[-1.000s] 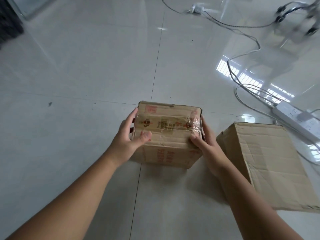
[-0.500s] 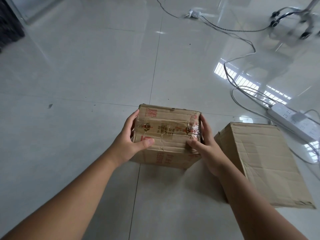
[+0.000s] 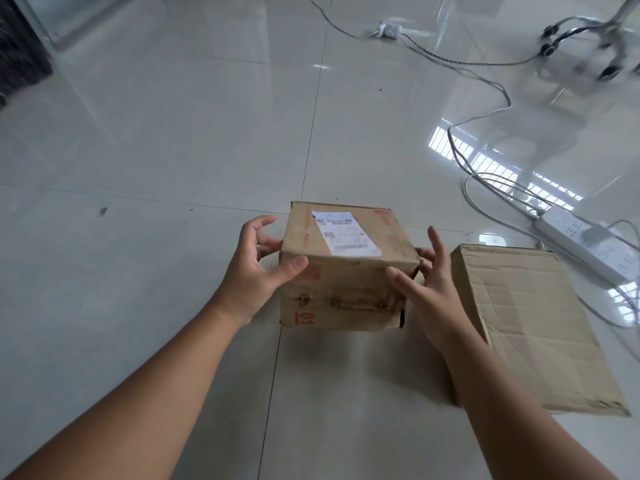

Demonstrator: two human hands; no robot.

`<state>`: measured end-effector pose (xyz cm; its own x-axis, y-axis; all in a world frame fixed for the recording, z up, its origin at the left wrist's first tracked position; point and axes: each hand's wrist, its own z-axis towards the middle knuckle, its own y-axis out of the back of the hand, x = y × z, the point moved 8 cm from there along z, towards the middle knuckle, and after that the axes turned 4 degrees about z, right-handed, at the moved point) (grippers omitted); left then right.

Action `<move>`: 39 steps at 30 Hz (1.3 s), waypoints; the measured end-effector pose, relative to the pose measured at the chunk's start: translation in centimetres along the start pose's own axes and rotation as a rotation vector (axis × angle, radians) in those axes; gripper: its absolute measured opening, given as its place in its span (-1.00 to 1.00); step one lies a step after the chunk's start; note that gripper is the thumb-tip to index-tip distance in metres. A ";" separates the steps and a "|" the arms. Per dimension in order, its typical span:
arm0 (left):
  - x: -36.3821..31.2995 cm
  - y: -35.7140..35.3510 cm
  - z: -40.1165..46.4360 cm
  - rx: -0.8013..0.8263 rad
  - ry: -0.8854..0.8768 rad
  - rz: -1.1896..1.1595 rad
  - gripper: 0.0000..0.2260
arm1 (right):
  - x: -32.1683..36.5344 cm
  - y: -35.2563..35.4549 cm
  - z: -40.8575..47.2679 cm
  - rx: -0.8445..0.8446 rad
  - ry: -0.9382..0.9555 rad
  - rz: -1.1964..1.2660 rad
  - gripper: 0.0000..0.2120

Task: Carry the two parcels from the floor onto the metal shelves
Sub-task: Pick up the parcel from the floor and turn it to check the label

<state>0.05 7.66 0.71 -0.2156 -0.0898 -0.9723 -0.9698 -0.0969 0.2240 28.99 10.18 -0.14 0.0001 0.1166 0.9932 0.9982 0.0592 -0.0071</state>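
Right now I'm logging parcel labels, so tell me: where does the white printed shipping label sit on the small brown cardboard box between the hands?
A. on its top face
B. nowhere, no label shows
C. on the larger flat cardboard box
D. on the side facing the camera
A: the white shipping label lies slanted on the top face of the small brown cardboard box; the near side shows only red print and tape.

floor (image 3: 173, 133) is big glossy pale grey tiles with thin dark grout lines and a few little specks. bright window reflection (image 3: 485, 157) with bars showing on the right side. white power strip (image 3: 588, 244) lies near the right edge, cables (image 3: 485, 81) snaking off toward the top. blurry chrome wheeled base (image 3: 588, 39) top right, something dark (image 3: 17, 53) in the top left corner.
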 end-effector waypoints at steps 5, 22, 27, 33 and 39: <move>3.0 -1.6 -1.4 0.108 0.059 0.149 0.02 | -2.0 -0.6 -1.0 0.142 -0.061 -0.232 0.11; 6.5 -2.9 -1.8 0.294 0.065 0.173 0.14 | -6.4 -1.4 -1.4 0.368 -0.144 -0.293 0.43; 6.5 -3.0 -1.9 0.288 0.072 0.167 0.14 | -6.6 -1.8 -1.3 0.386 -0.157 -0.236 0.41; 6.2 -2.8 -1.4 0.292 0.056 0.182 0.19 | -6.4 -1.9 -1.3 0.382 -0.127 -0.206 0.40; 6.1 -2.6 -1.0 0.314 0.079 0.232 0.21 | -6.7 -1.6 -0.8 0.363 -0.108 -0.227 0.36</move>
<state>1.42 6.36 -5.73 -0.4355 -0.1508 -0.8875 -0.8868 0.2413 0.3941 27.40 8.52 -6.65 -0.2423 0.1626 0.9565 0.8867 0.4372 0.1503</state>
